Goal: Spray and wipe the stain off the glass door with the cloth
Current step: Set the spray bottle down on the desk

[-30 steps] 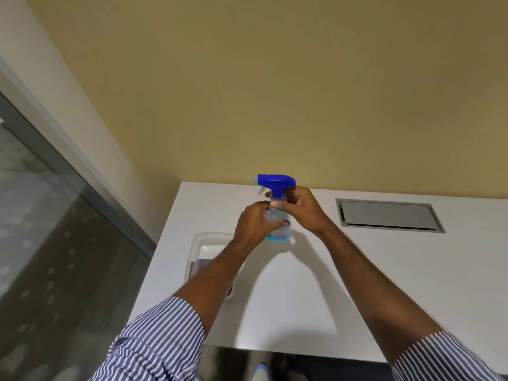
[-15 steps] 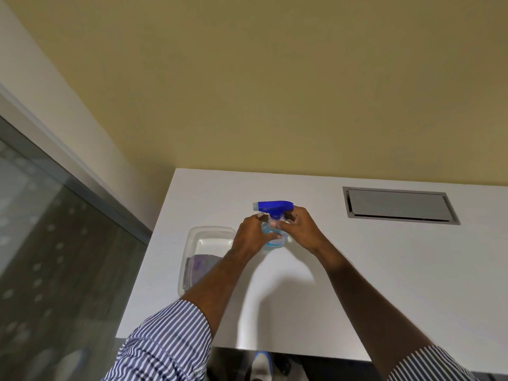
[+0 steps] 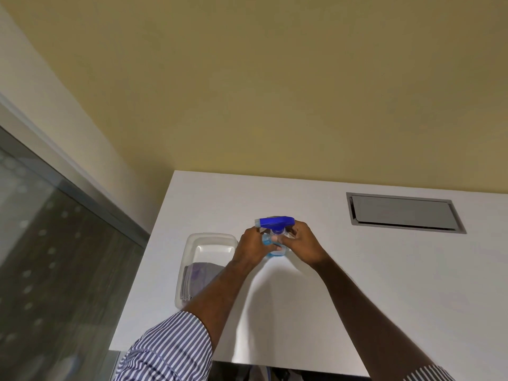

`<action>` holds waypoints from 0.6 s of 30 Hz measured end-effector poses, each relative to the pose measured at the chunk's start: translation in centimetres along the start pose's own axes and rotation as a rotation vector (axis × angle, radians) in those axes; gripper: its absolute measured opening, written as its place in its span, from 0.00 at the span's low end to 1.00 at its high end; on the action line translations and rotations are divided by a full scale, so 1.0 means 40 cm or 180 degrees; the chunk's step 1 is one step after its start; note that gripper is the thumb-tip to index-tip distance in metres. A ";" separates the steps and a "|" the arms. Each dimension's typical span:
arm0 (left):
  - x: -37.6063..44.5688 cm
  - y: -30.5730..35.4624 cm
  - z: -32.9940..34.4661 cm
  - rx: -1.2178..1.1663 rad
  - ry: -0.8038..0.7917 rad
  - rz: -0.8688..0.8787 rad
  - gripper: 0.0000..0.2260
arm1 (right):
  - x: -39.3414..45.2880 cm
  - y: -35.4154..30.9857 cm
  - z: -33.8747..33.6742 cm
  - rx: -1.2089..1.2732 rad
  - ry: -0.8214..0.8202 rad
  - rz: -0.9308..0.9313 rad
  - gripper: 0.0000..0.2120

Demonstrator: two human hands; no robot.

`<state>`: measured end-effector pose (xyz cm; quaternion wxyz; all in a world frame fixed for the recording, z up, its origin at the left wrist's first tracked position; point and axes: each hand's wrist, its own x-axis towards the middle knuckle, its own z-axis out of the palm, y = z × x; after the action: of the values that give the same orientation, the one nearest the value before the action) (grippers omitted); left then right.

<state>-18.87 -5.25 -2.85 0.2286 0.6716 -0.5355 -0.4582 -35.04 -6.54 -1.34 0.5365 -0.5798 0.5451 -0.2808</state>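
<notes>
A small clear spray bottle [image 3: 275, 224] with a blue trigger head and pale blue liquid stands on the white table [image 3: 384, 284]. My left hand [image 3: 251, 248] grips its body from the left and my right hand [image 3: 303, 244] grips it from the right, just under the blue head. A folded grey-purple cloth [image 3: 196, 279] lies in a clear plastic tray [image 3: 210, 239] left of the bottle, partly hidden by my left forearm. The glass door [image 3: 55, 257] fills the left side of the view; no stain shows on it from here.
A recessed grey metal hatch [image 3: 404, 213] sits in the table at the back right. A yellow wall rises behind the table. A grey door frame [image 3: 82, 188] runs between the glass and the wall.
The view has shifted so that the table and bottle sit lower in it. Both hands stay wrapped round the bottle, which stands on the table.
</notes>
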 end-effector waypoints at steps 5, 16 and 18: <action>0.015 -0.002 0.003 0.0047 -0.0050 -0.0042 0.26 | 0.009 0.008 0.003 0.0055 0.0074 0.0037 0.20; 0.014 -0.020 -0.043 0.0740 0.0006 0.0295 0.29 | -0.001 -0.005 -0.023 0.0083 0.0218 0.0027 0.20; 0.007 -0.027 -0.064 0.0828 0.0047 0.0415 0.28 | -0.008 -0.007 -0.023 0.0035 0.0246 -0.0025 0.22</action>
<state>-16.13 -5.64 -2.60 0.1729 0.6626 -0.6312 -0.3641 -35.88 -6.57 -0.73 0.5172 -0.5677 0.5615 -0.3081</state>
